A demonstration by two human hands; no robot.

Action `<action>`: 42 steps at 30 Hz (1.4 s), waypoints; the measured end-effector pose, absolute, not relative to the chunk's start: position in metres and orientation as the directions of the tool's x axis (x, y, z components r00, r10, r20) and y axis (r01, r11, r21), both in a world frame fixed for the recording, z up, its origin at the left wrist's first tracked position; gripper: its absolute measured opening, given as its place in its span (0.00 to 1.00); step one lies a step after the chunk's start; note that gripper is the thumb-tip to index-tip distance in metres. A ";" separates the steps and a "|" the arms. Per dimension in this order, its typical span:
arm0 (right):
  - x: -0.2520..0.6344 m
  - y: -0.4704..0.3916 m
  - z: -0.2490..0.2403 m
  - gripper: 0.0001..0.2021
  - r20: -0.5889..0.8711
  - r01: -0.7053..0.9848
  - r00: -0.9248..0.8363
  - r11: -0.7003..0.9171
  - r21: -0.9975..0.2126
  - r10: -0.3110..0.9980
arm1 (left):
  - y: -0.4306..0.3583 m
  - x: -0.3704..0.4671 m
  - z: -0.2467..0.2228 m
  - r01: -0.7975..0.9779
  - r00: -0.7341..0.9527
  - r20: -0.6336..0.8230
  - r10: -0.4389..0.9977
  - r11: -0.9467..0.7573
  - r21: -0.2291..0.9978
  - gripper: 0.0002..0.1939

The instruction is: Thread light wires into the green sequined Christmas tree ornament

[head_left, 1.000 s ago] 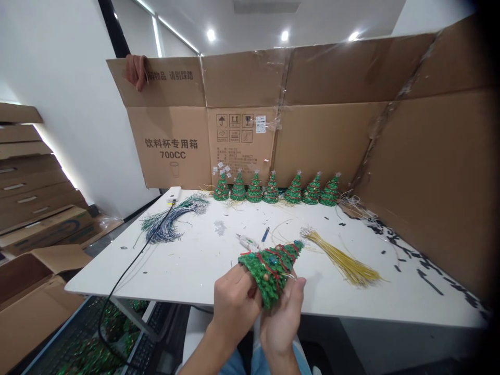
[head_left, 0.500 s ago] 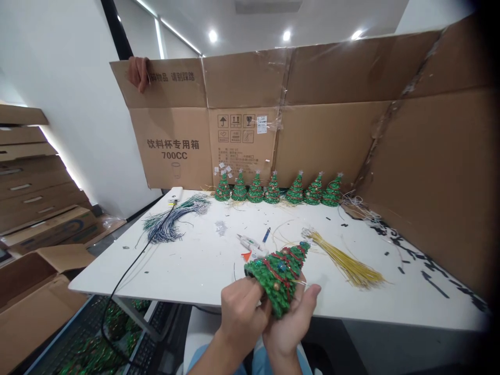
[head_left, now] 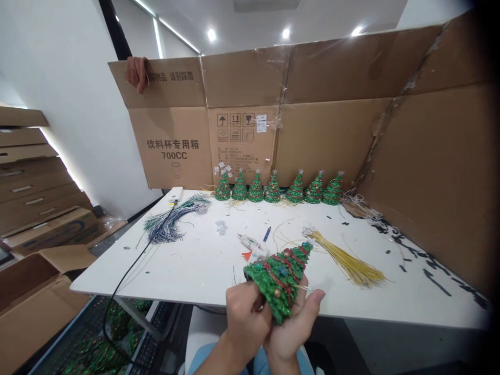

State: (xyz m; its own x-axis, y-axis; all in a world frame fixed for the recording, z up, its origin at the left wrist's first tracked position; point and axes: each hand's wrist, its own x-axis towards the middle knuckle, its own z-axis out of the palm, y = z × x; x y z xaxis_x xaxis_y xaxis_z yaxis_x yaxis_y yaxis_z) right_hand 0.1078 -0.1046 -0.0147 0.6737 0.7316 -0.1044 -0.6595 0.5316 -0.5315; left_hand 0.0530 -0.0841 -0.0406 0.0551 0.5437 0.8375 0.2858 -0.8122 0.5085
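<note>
Gripping tree [head_left: 279, 284] by base, lower centre: left hand [head_left: 249, 311]; right hand [head_left: 289, 330] cradles side, finger closure hidden; axis slants upper right

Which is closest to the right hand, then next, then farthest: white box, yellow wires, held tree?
1. Held tree: touching the right hand.
2. Yellow wires: on the table, to the right.
3. White box: far back, left.

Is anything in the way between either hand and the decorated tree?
Nothing visible blocks either hand. The left hand meets the decorated tree at its wide base, fingertips hidden; the right hand cups its side. Only a thin pale strand shows near the right thumb.
</note>
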 end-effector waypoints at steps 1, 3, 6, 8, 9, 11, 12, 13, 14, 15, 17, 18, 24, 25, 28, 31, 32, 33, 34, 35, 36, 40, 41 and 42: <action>0.108 -0.105 -0.014 0.36 -0.103 -0.662 0.671 0.531 -0.529 0.734 | -0.085 0.054 -0.041 0.276 0.047 0.829 0.557 -0.805 0.525 0.20; 0.108 -0.105 -0.014 0.36 -0.095 -0.661 0.671 0.535 -0.526 0.735 | -0.086 0.055 -0.041 0.248 0.050 0.813 0.580 -0.796 0.552 0.21; 0.108 -0.106 -0.015 0.36 -0.092 -0.646 0.686 0.546 -0.533 0.722 | -0.086 0.056 -0.041 0.189 0.057 0.787 0.614 -0.781 0.596 0.20; 0.108 -0.105 -0.017 0.36 -0.084 -0.636 0.693 0.551 -0.540 0.716 | -0.086 0.056 -0.042 0.157 0.052 0.780 0.624 -0.776 0.611 0.18; 0.108 -0.106 -0.018 0.36 -0.077 -0.632 0.694 0.554 -0.541 0.716 | -0.086 0.056 -0.042 0.149 0.052 0.781 0.623 -0.778 0.610 0.17; 0.107 -0.106 -0.020 0.37 -0.060 -0.629 0.695 0.564 -0.535 0.717 | -0.087 0.055 -0.042 0.145 0.048 0.790 0.612 -0.786 0.601 0.16; 0.107 -0.107 -0.021 0.37 -0.053 -0.629 0.695 0.570 -0.529 0.717 | -0.088 0.055 -0.042 0.149 0.044 0.794 0.606 -0.790 0.595 0.15; 0.106 -0.108 -0.022 0.37 -0.047 -0.630 0.694 0.575 -0.522 0.718 | -0.089 0.055 -0.041 0.154 0.037 0.797 0.602 -0.792 0.591 0.15; 0.106 -0.108 -0.023 0.37 -0.039 -0.630 0.694 0.580 -0.516 0.719 | -0.090 0.055 -0.041 0.157 0.032 0.800 0.599 -0.793 0.588 0.14; 0.105 -0.109 -0.023 0.37 -0.026 -0.629 0.693 0.586 -0.511 0.721 | -0.091 0.055 -0.040 0.157 0.030 0.802 0.597 -0.795 0.586 0.13; 0.104 -0.111 -0.024 0.37 0.006 -0.619 0.693 0.600 -0.507 0.721 | -0.092 0.054 -0.039 0.143 0.043 0.805 0.591 -0.801 0.581 0.11; 0.104 -0.112 -0.024 0.37 0.025 -0.614 0.693 0.608 -0.504 0.720 | -0.092 0.054 -0.038 0.137 0.050 0.807 0.588 -0.804 0.578 0.10; 0.102 -0.113 -0.021 0.42 0.080 -0.596 0.680 0.613 -0.519 0.729 | -0.090 0.053 -0.035 0.162 0.059 0.821 0.568 -0.817 0.553 0.13; 0.102 -0.113 -0.021 0.41 0.073 -0.591 0.687 0.614 -0.523 0.723 | -0.089 0.053 -0.034 0.155 0.072 0.819 0.570 -0.817 0.555 0.13; 0.104 -0.111 -0.021 0.39 0.042 -0.595 0.695 0.607 -0.527 0.718 | -0.087 0.053 -0.034 0.137 0.108 0.812 0.573 -0.818 0.559 0.13; 0.105 -0.109 -0.022 0.36 0.019 -0.595 0.700 0.598 -0.537 0.714 | -0.086 0.054 -0.036 0.123 0.120 0.805 0.581 -0.813 0.569 0.14; 0.105 -0.109 -0.021 0.35 0.016 -0.590 0.706 0.601 -0.539 0.708 | -0.086 0.054 -0.036 0.111 0.118 0.801 0.587 -0.809 0.577 0.14; 0.105 -0.109 -0.021 0.35 0.018 -0.585 0.711 0.605 -0.540 0.703 | -0.086 0.054 -0.036 0.100 0.114 0.797 0.594 -0.805 0.585 0.14; 0.105 -0.108 -0.020 0.34 0.020 -0.582 0.712 0.607 -0.541 0.701 | -0.086 0.054 -0.036 0.093 0.106 0.795 0.597 -0.802 0.590 0.14; 0.105 -0.108 -0.020 0.34 0.021 -0.585 0.709 0.605 -0.541 0.704 | -0.086 0.054 -0.036 0.098 0.098 0.798 0.595 -0.804 0.587 0.13; 0.104 -0.109 -0.019 0.35 0.020 -0.590 0.703 0.600 -0.540 0.710 | -0.086 0.054 -0.036 0.115 0.093 0.807 0.583 -0.812 0.573 0.12; 0.103 -0.110 -0.019 0.36 -0.008 -0.627 0.672 0.563 -0.538 0.741 | -0.088 0.052 -0.037 0.199 0.089 0.862 0.499 -0.857 0.475 0.10; 0.103 -0.110 -0.020 0.35 -0.006 -0.628 0.668 0.559 -0.542 0.744 | -0.088 0.051 -0.038 0.208 0.086 0.868 0.489 -0.861 0.464 0.10; 0.104 -0.110 -0.020 0.35 0.003 -0.621 0.668 0.560 -0.548 0.744 | -0.088 0.051 -0.039 0.212 0.080 0.871 0.484 -0.862 0.460 0.10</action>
State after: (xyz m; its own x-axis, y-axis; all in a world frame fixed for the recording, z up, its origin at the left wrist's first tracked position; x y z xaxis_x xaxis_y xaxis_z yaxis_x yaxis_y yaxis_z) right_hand 0.1036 -0.1104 -0.0201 0.6682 0.7440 0.0028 -0.6214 0.5602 -0.5478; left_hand 0.0513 -0.0884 -0.0390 0.0803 0.4844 0.8711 0.2119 -0.8623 0.4600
